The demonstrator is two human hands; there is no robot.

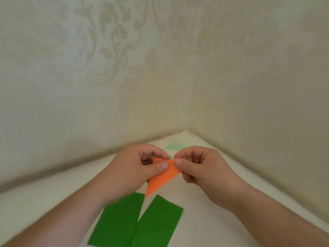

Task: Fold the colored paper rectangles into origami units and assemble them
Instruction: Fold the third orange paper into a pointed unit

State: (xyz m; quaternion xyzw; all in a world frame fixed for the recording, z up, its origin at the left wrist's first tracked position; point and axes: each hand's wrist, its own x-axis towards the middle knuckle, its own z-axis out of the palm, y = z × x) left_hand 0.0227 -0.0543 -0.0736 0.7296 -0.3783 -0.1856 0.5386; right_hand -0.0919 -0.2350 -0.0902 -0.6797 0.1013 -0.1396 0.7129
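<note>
Head view: both hands [160, 168] pinch orange paper [161, 178] top edge; green rectangles [137, 221] below.

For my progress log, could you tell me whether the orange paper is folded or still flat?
Folded: the orange paper, pinched by left hand and right hand, tapers to a point.

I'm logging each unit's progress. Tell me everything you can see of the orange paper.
The orange paper is a thin, matte sheet folded into a long pointed shape, its tip aimed down toward the green rectangles. It is held above the white surface, pinched at its upper end by the left hand and the right hand, thumbs on top.
</note>
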